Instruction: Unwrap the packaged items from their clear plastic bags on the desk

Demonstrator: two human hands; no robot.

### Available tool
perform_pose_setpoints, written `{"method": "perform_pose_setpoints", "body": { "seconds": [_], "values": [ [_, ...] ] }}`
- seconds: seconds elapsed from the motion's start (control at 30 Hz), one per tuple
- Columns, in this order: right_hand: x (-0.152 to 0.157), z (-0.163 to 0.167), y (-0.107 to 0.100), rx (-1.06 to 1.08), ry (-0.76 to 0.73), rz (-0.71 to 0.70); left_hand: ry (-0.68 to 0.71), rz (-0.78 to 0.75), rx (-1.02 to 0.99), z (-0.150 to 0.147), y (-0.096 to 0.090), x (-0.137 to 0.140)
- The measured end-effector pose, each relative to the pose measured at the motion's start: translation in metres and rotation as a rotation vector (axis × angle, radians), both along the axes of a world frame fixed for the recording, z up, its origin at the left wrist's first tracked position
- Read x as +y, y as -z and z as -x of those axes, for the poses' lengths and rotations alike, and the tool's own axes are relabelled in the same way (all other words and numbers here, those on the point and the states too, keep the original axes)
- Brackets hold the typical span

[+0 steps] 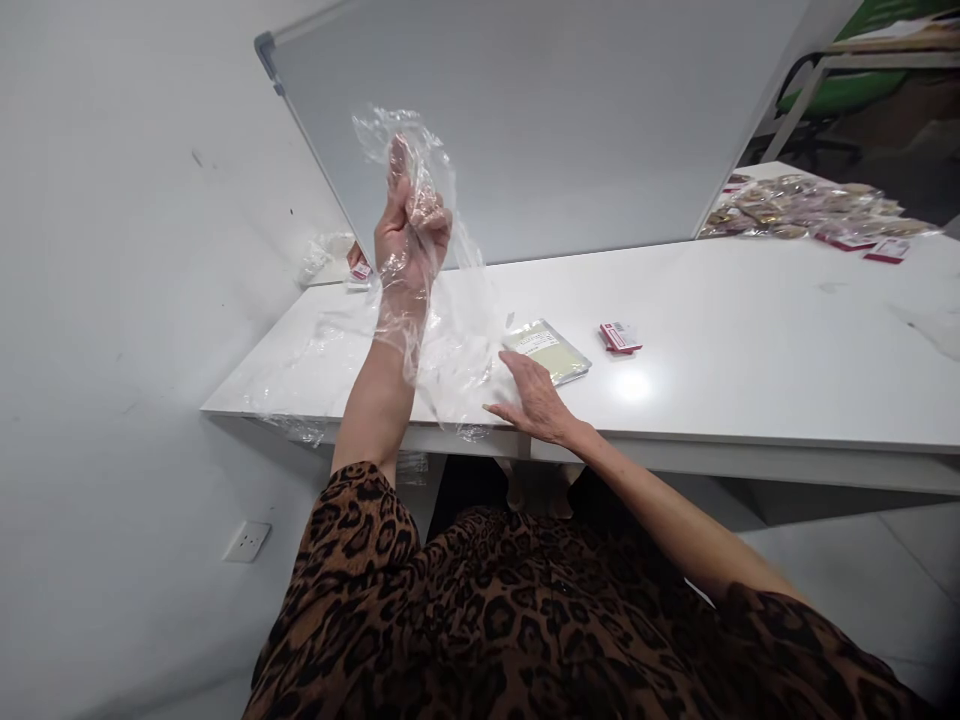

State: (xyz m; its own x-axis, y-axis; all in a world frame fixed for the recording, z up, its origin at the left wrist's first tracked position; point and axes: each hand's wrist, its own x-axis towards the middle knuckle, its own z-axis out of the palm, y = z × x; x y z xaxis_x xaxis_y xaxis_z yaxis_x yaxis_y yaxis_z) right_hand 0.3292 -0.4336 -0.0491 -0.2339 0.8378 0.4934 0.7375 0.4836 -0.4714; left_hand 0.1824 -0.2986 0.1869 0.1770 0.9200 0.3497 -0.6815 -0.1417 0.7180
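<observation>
My left hand (pixel 411 235) is raised above the table, with a clear plastic bag (pixel 461 330) draped over it and its wrist. The fingers look partly curled in the film, and one digit points up. The bag hangs down to the table's front edge. My right hand (pixel 538 398) is low over the table, thumb and fingers spread, beside the lower part of the bag. Just beyond it lies a flat stack of pale yellow-green packets (pixel 559 350) with printed labels. Whether the fingertips touch the stack or the film is hard to tell.
A whiteboard panel (pixel 525 130) stands across the white table (pixel 750 350). Small red-and-white boxes (pixel 620 338) lie right of the packets. Many plastic-wrapped items (pixel 810 208) are heaped at far right. Another person's hand (pixel 355 257) shows behind the panel's left edge. Loose film (pixel 289 425) overhangs the front.
</observation>
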Motion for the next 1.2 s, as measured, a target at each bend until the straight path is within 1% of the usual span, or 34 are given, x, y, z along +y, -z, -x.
{"method": "perform_pose_setpoints", "body": {
  "seconds": [0.03, 0.1, 0.13, 0.2, 0.23, 0.27, 0.3, 0.33, 0.37, 0.43, 0.47, 0.57, 0.63, 0.7, 0.77, 0.8, 0.87, 0.93, 0.97, 1.0, 1.03, 1.07, 1.1, 1.13, 1.2],
  "values": [
    [0.001, 0.003, -0.004, 0.079, 0.025, -0.022, 0.008, -0.026, 0.012, 0.003, -0.003, -0.01],
    [0.002, 0.01, -0.017, 0.225, 0.089, -0.046, 0.051, -0.059, 0.028, 0.009, -0.002, -0.035],
    [0.002, 0.013, -0.025, 0.276, 0.12, -0.051, 0.101, -0.069, 0.025, 0.012, 0.002, -0.05],
    [0.003, 0.019, -0.042, 0.318, 0.154, -0.071, 0.248, -0.091, 0.013, 0.016, 0.014, -0.08],
    [0.002, 0.022, -0.051, 0.32, 0.145, -0.087, 0.319, -0.094, 0.033, 0.019, 0.022, -0.094],
    [0.001, 0.025, -0.059, 0.319, 0.11, -0.1, 0.359, -0.079, 0.083, 0.023, 0.029, -0.106],
    [0.0, 0.028, -0.066, 0.321, 0.046, -0.108, 0.362, -0.042, 0.154, 0.027, 0.036, -0.116],
    [-0.001, 0.03, -0.072, 0.326, -0.036, -0.112, 0.325, 0.013, 0.231, 0.033, 0.042, -0.124],
    [-0.003, 0.033, -0.076, 0.335, -0.12, -0.111, 0.257, 0.08, 0.294, 0.04, 0.047, -0.129],
    [-0.006, 0.038, -0.082, 0.368, -0.228, -0.104, 0.086, 0.203, 0.323, 0.059, 0.053, -0.132],
    [-0.008, 0.039, -0.084, 0.394, -0.235, -0.101, 0.004, 0.244, 0.3, 0.07, 0.056, -0.131],
    [-0.013, 0.039, -0.086, 0.52, -0.152, -0.097, -0.19, 0.284, 0.254, 0.105, 0.061, -0.122],
    [-0.016, 0.036, -0.087, 0.596, -0.122, -0.083, -0.287, 0.25, 0.304, 0.127, 0.066, -0.118],
    [-0.019, 0.033, -0.089, 0.634, -0.143, -0.053, -0.352, 0.173, 0.411, 0.143, 0.072, -0.123],
    [-0.022, 0.035, -0.091, 0.638, -0.209, -0.012, -0.345, 0.067, 0.569, 0.152, 0.08, -0.136],
    [-0.023, 0.038, -0.093, 0.636, -0.256, 0.01, -0.302, 0.007, 0.666, 0.153, 0.085, -0.144],
    [-0.026, 0.048, -0.094, 0.628, -0.37, 0.064, -0.158, -0.123, 0.872, 0.149, 0.097, -0.16],
    [-0.029, 0.059, -0.094, 0.625, -0.453, 0.115, -0.024, -0.219, 1.026, 0.141, 0.111, -0.169],
    [-0.03, 0.063, -0.092, 0.624, -0.47, 0.136, 0.007, -0.232, 1.071, 0.138, 0.118, -0.169],
    [-0.03, 0.065, -0.09, 0.625, -0.466, 0.147, -0.003, -0.217, 1.086, 0.138, 0.123, -0.165],
    [-0.031, 0.065, -0.087, 0.631, -0.444, 0.15, -0.068, -0.174, 1.066, 0.141, 0.127, -0.158],
    [-0.03, 0.062, -0.083, 0.642, -0.403, 0.151, -0.175, -0.117, 1.017, 0.147, 0.13, -0.148],
    [-0.03, 0.057, -0.079, 0.655, -0.351, 0.154, -0.319, -0.056, 0.941, 0.157, 0.13, -0.136],
    [-0.03, 0.049, -0.073, 0.669, -0.288, 0.162, -0.494, -0.002, 0.843, 0.17, 0.128, -0.121],
    [-0.031, 0.029, -0.061, 0.703, -0.144, 0.185, -0.842, 0.037, 0.663, 0.203, 0.122, -0.087]
  ]
}}
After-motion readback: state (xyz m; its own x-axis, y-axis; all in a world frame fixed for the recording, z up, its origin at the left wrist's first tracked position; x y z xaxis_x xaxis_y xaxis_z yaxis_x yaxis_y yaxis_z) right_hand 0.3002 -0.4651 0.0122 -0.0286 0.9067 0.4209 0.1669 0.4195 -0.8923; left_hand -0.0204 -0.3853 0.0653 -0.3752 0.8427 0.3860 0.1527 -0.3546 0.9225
